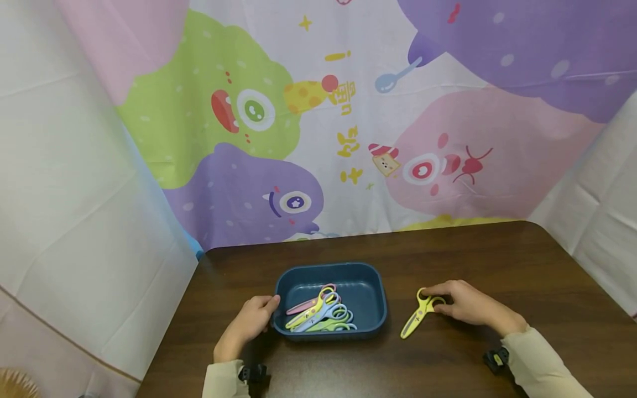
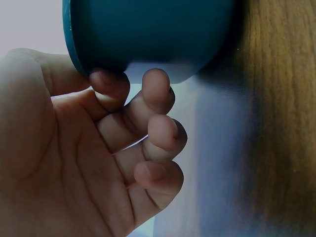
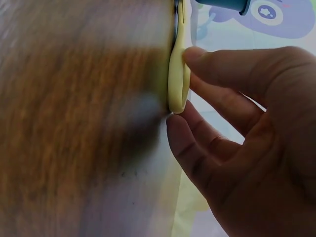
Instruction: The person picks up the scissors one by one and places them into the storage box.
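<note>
A dark blue plastic tray (image 1: 369, 301) stands on the table with several children's scissors in it, pink, yellow, light blue and green, heaped toward its left and front. At its left end my left hand (image 1: 249, 319) grips the rim, thumb on top; in the left wrist view the fingers curl beside the tray wall (image 2: 148, 34). To the right of the tray, my right hand (image 1: 471, 303) holds a yellow pair of scissors (image 1: 412, 322) by its handle loops, blades pointing toward the front left. The right wrist view has thumb and fingertips at the yellow handle (image 3: 176, 86).
The dark brown wooden table (image 1: 328, 367) spreads around the tray, with its back edge against a hanging cloth (image 1: 348, 210) of cartoon monsters. White cloth walls (image 1: 99, 221) close in the left and right sides.
</note>
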`<move>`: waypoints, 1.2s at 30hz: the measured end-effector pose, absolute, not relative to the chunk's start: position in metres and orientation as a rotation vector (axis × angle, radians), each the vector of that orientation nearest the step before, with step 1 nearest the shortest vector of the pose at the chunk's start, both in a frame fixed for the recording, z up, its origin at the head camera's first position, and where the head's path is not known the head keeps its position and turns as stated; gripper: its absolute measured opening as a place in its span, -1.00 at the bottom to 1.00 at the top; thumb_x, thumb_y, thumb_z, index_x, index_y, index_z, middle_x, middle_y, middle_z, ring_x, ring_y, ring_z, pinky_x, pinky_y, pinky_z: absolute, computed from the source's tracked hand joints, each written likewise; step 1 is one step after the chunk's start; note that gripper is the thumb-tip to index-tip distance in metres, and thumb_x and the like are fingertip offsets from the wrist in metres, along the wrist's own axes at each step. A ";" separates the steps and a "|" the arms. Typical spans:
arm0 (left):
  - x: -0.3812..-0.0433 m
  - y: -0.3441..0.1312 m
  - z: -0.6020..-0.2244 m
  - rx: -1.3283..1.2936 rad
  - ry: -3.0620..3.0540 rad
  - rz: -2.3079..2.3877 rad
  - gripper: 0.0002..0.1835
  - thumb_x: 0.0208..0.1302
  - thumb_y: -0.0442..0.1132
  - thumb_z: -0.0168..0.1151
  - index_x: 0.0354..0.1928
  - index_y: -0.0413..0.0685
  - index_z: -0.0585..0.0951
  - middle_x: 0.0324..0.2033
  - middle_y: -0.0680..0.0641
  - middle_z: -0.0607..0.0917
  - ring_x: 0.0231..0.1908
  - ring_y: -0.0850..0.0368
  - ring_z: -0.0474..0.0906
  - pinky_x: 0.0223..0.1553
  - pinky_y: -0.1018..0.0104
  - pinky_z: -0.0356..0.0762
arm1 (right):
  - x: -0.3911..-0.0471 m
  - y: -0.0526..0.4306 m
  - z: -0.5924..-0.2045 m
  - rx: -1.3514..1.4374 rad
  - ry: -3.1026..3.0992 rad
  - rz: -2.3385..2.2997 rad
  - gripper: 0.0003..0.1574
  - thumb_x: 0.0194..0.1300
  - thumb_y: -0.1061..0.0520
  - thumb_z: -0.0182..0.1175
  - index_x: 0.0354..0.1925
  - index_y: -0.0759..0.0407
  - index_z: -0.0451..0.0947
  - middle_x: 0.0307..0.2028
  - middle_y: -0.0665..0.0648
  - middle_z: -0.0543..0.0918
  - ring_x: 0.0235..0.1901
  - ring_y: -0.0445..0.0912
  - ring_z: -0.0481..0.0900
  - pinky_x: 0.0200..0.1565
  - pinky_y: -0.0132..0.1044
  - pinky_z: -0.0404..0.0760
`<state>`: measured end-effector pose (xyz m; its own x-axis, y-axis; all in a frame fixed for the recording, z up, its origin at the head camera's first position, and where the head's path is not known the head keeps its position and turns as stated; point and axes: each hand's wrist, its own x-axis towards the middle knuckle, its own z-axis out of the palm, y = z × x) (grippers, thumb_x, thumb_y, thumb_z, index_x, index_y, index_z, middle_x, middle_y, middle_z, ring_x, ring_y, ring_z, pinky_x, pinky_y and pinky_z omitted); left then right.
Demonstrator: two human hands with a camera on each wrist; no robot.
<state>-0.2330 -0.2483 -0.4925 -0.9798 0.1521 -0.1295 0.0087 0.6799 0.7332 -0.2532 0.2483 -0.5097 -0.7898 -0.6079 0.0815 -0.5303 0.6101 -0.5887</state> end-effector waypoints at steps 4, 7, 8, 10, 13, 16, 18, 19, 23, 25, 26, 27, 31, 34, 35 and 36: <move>-0.234 -0.249 -0.492 0.132 2.709 1.174 -0.55 0.63 -0.07 -0.03 -0.50 -0.10 0.46 -0.67 -0.03 0.41 -0.63 0.07 0.40 -0.44 0.20 0.39 | -0.254 0.249 -0.511 -0.997 2.705 -0.938 -0.58 0.33 0.20 0.37 0.13 0.31 0.67 0.08 0.35 0.72 0.07 0.27 0.70 0.00 0.04 0.69; -0.234 -0.249 -0.493 0.135 2.711 1.173 -0.55 0.63 -0.06 -0.03 -0.50 -0.11 0.47 -0.68 -0.03 0.41 -0.63 0.07 0.40 -0.45 0.20 0.39 | -0.255 0.249 -0.512 -0.994 2.707 -0.932 -0.60 0.33 0.24 0.35 0.12 0.30 0.68 0.09 0.35 0.72 0.08 0.29 0.69 0.02 0.06 0.67; -0.234 -0.249 -0.493 0.137 2.712 1.172 -0.55 0.63 -0.06 -0.03 -0.49 -0.11 0.48 -0.68 -0.02 0.41 -0.63 0.08 0.40 -0.45 0.20 0.39 | -0.255 0.249 -0.512 -0.993 2.708 -0.927 -0.60 0.33 0.25 0.35 0.12 0.30 0.68 0.09 0.35 0.72 0.08 0.30 0.68 0.02 0.06 0.67; -0.234 -0.249 -0.493 0.141 2.715 1.171 -0.55 0.63 -0.06 -0.02 -0.49 -0.11 0.48 -0.67 -0.02 0.42 -0.63 0.08 0.40 -0.46 0.20 0.39 | -0.255 0.249 -0.512 -0.993 2.719 -0.920 -0.61 0.31 0.29 0.35 0.11 0.29 0.69 0.09 0.34 0.72 0.08 0.29 0.68 0.03 0.07 0.67; -0.235 -0.249 -0.494 0.144 2.718 1.173 -0.54 0.63 -0.05 -0.02 -0.48 -0.13 0.50 -0.66 -0.02 0.42 -0.63 0.09 0.41 -0.45 0.21 0.40 | -0.256 0.248 -0.513 -0.997 2.735 -0.909 -0.62 0.28 0.32 0.36 0.08 0.27 0.71 0.09 0.31 0.72 0.08 0.29 0.68 0.02 0.05 0.67; -0.235 -0.249 -0.494 0.145 2.717 1.176 -0.55 0.62 -0.05 -0.02 -0.45 -0.16 0.53 -0.66 -0.02 0.43 -0.62 0.08 0.41 -0.45 0.20 0.40 | -0.258 0.248 -0.514 -1.007 2.744 -0.903 -0.64 0.27 0.34 0.36 0.05 0.25 0.72 0.06 0.26 0.73 0.05 0.25 0.69 -0.02 -0.03 0.70; -0.235 -0.249 -0.494 0.144 2.717 1.174 -0.55 0.62 -0.06 -0.02 -0.44 -0.18 0.54 -0.66 -0.02 0.43 -0.62 0.08 0.41 -0.45 0.20 0.40 | -0.258 0.247 -0.515 -1.013 2.741 -0.913 -0.66 0.25 0.35 0.36 0.01 0.24 0.74 0.02 0.22 0.74 0.01 0.20 0.70 -0.08 -0.12 0.71; -0.235 -0.249 -0.494 0.145 2.717 1.173 -0.55 0.62 -0.06 -0.02 -0.43 -0.18 0.55 -0.66 -0.02 0.43 -0.62 0.08 0.41 -0.45 0.20 0.40 | -0.259 0.247 -0.515 -1.014 2.737 -0.922 -0.68 0.25 0.36 0.36 0.00 0.24 0.75 -0.01 0.20 0.74 -0.02 0.17 0.71 -0.11 -0.17 0.70; -0.235 -0.248 -0.494 0.153 2.718 1.171 -0.54 0.63 -0.07 -0.02 -0.44 -0.20 0.54 -0.68 -0.01 0.43 -0.63 0.09 0.41 -0.46 0.21 0.39 | -0.260 0.246 -0.515 -1.013 2.722 -0.954 -0.72 0.23 0.38 0.37 -0.08 0.22 0.77 -0.09 0.15 0.73 -0.11 0.03 0.71 -0.20 -0.29 0.67; -0.235 -0.248 -0.494 0.158 2.717 1.174 -0.54 0.63 -0.07 -0.02 -0.45 -0.20 0.53 -0.68 -0.01 0.43 -0.63 0.09 0.41 -0.46 0.21 0.40 | -0.260 0.246 -0.515 -1.005 2.716 -0.959 -0.73 0.23 0.38 0.37 -0.10 0.21 0.78 -0.10 0.14 0.72 -0.12 0.00 0.71 -0.21 -0.31 0.67; -0.235 -0.248 -0.494 0.159 2.717 1.174 -0.53 0.63 -0.06 -0.02 -0.45 -0.20 0.53 -0.69 -0.01 0.42 -0.63 0.09 0.41 -0.46 0.20 0.39 | -0.261 0.246 -0.515 -1.005 2.714 -0.958 -0.74 0.23 0.38 0.38 -0.10 0.20 0.79 -0.10 0.14 0.72 -0.13 -0.01 0.70 -0.21 -0.31 0.67; -0.235 -0.248 -0.493 0.160 2.718 1.175 -0.53 0.63 -0.06 -0.02 -0.45 -0.21 0.53 -0.69 -0.01 0.42 -0.63 0.09 0.40 -0.46 0.20 0.39 | -0.261 0.246 -0.515 -1.000 2.706 -0.962 -0.73 0.23 0.38 0.38 -0.10 0.20 0.79 -0.10 0.14 0.72 -0.13 -0.01 0.70 -0.20 -0.31 0.67; -0.233 -0.248 -0.492 0.157 2.722 1.171 -0.53 0.63 -0.06 -0.02 -0.44 -0.21 0.54 -0.69 -0.01 0.42 -0.63 0.09 0.40 -0.46 0.21 0.39 | -0.262 0.247 -0.515 -1.007 2.664 -0.971 -0.73 0.23 0.37 0.37 -0.09 0.22 0.78 -0.10 0.16 0.72 -0.12 -0.01 0.70 -0.19 -0.30 0.68; -0.232 -0.249 -0.492 0.149 2.720 1.168 -0.54 0.63 -0.05 -0.03 -0.43 -0.19 0.55 -0.69 -0.01 0.42 -0.63 0.10 0.40 -0.45 0.21 0.39 | -0.263 0.248 -0.514 -1.021 2.634 -0.966 -0.74 0.25 0.34 0.37 -0.07 0.23 0.78 -0.10 0.14 0.73 -0.11 -0.01 0.71 -0.17 -0.29 0.69; -0.232 -0.249 -0.492 0.146 2.719 1.167 -0.54 0.63 -0.05 -0.03 -0.43 -0.19 0.55 -0.69 -0.01 0.42 -0.63 0.09 0.40 -0.45 0.21 0.39 | -0.263 0.249 -0.513 -1.029 2.628 -0.959 -0.74 0.26 0.33 0.37 -0.06 0.23 0.77 -0.10 0.14 0.74 -0.11 -0.02 0.71 -0.16 -0.29 0.69; -0.232 -0.249 -0.492 0.142 2.716 1.167 -0.54 0.63 -0.05 -0.03 -0.43 -0.18 0.55 -0.69 -0.01 0.42 -0.63 0.09 0.40 -0.46 0.21 0.39 | -0.263 0.249 -0.512 -1.038 2.624 -0.949 -0.74 0.27 0.32 0.37 -0.06 0.23 0.77 -0.10 0.13 0.74 -0.11 -0.02 0.71 -0.15 -0.28 0.69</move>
